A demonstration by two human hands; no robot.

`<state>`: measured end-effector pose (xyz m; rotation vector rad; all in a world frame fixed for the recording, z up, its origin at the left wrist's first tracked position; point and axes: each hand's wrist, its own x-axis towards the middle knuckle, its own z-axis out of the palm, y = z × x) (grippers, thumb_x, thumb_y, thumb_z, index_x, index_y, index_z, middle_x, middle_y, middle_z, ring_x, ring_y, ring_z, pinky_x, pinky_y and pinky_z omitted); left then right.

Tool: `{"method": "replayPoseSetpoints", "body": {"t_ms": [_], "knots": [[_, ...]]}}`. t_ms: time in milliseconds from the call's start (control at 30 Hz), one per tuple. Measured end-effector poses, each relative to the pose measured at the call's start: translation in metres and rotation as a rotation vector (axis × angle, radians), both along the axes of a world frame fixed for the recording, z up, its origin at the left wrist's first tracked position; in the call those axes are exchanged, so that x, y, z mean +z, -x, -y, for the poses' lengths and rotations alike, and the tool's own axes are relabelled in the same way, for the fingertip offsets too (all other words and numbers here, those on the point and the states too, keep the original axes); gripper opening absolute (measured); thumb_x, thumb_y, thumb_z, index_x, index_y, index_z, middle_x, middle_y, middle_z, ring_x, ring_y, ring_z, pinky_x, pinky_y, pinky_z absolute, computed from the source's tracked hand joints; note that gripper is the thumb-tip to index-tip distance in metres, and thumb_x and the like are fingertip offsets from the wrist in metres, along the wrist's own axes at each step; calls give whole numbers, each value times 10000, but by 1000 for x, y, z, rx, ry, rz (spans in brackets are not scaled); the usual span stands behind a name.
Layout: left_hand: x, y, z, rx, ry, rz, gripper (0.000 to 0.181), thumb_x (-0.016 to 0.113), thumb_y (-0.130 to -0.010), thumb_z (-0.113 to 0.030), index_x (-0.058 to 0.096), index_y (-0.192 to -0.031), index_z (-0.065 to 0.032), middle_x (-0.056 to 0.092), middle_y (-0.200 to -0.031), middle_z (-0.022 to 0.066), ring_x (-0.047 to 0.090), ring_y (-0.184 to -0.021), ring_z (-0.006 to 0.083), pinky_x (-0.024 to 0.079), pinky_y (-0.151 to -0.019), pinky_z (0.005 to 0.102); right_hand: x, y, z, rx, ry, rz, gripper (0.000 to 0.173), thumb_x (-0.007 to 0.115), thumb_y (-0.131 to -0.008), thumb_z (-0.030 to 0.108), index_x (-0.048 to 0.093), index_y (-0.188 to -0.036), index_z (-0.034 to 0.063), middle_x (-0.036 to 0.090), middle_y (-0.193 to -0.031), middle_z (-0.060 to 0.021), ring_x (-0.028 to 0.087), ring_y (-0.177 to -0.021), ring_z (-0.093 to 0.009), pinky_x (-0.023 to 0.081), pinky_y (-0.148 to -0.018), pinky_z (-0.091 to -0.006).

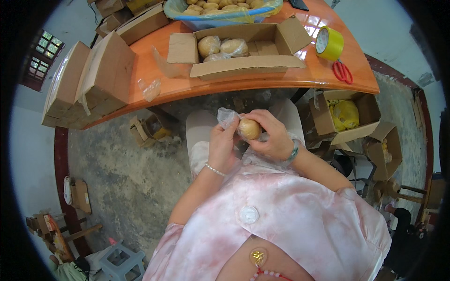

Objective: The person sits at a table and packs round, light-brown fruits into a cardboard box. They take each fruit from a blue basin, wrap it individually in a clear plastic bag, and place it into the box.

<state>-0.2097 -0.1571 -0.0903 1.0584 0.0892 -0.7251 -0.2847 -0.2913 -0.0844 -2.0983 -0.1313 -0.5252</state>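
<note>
Above my lap, my right hand (269, 131) is curled around a potato (249, 128) in clear plastic wrap. The loose, bunched end of the plastic bag (226, 116) is pinched between the thumb and fingers of my left hand (223, 142). On the table in front of me lies a long cardboard box (246, 68) with its flaps spread. Several wrapped potatoes (233, 47) fill its left part, and the bare bottom shows at its right. Behind it, a blue basin (218, 21) lined with yellowish plastic is heaped with potatoes (225, 5).
Yellow tape (330, 44) and red-handled scissors (342, 72) lie at the right of the orange table (218, 90). Cardboard boxes (105, 70) are stacked at its left. An opened box (346, 114) with yellow plastic stands below right. A grey stool (123, 261) is on the floor.
</note>
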Motion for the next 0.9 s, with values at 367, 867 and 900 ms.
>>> {"method": "replayPoseSetpoints", "body": {"t_ms": [367, 867, 900], "knots": [[-7, -15, -3, -91, 236, 120, 122, 608, -848, -43, 609, -969, -27, 646, -904, 48, 604, -685, 113, 469, -536, 203, 8, 3, 14, 262, -886, -353, 535, 669, -760, 15, 482, -1260, -10, 551, -1185, -67, 538, -1068, -151, 461, -902, -284], [-29, -14, -2, -72, -211, 834, 274, 624, -797, 41, 605, -1070, 31, 604, -1013, 54, 566, -902, 112, 471, -778, 232, 7, -1, 12, -27, -927, -405, 491, 663, -812, 86, 477, -1256, -11, 577, -1119, -65, 582, -919, -108, 496, -760, -241], [-28, -12, -1, -71, -181, 795, 287, 632, -795, 36, 601, -1081, 30, 602, -1021, 56, 565, -902, 112, 464, -779, 225, 4, -1, 9, -40, -894, -355, 498, 664, -811, 88, 472, -1260, -12, 575, -1115, -66, 581, -898, -104, 497, -745, -244]]}}
